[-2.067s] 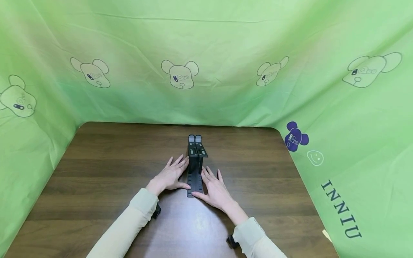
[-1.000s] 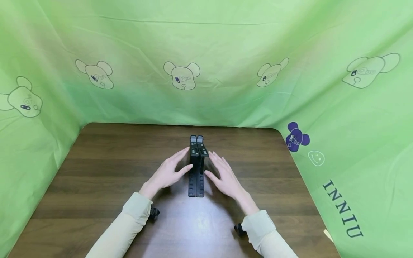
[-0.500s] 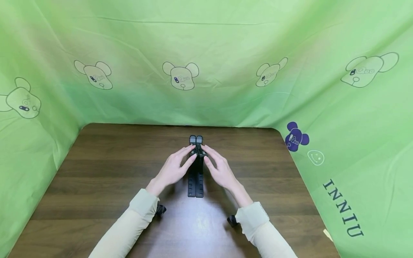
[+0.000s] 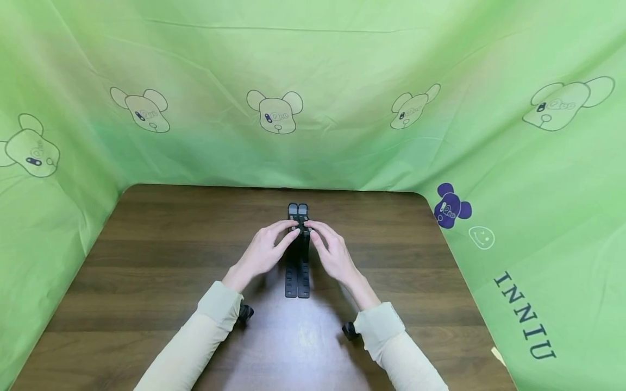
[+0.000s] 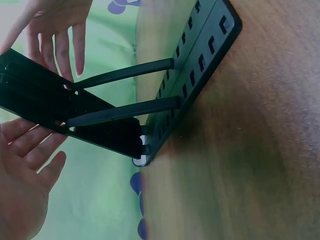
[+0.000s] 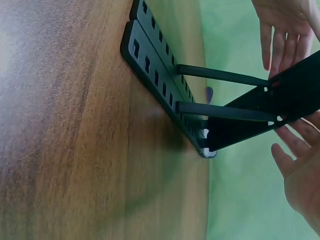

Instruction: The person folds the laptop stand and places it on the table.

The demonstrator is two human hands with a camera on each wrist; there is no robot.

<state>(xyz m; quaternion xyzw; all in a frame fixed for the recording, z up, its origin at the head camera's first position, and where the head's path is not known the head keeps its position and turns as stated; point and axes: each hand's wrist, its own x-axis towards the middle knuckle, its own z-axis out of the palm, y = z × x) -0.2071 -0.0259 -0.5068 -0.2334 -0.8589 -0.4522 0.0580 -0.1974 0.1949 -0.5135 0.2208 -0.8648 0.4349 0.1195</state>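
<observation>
A black folding laptop stand (image 4: pixel 296 279) stands unfolded in the middle of the table, its slotted base flat and its upper panel raised on two thin struts. My left hand (image 4: pixel 260 251) holds the left edge of the raised panel, thumb nearest me and fingers toward the far side. From the right, my right hand (image 4: pixel 336 257) holds the opposite edge in the same way. In the left wrist view, fingers of the left hand (image 5: pixel 22 175) lie against the underside of the panel (image 5: pixel 35 95). The right wrist view has the right hand (image 6: pixel 300 175) likewise touching it.
The brown wooden table (image 4: pixel 171 260) stretches around the stand. A green cloth (image 4: pixel 332 65) printed with bear heads encloses its back and sides. A small pale piece (image 4: pixel 498 355) sits at the right table edge.
Both hands have left the stand's base, risen along its sides and closed in on the raised panel. The stand has stayed in place.
</observation>
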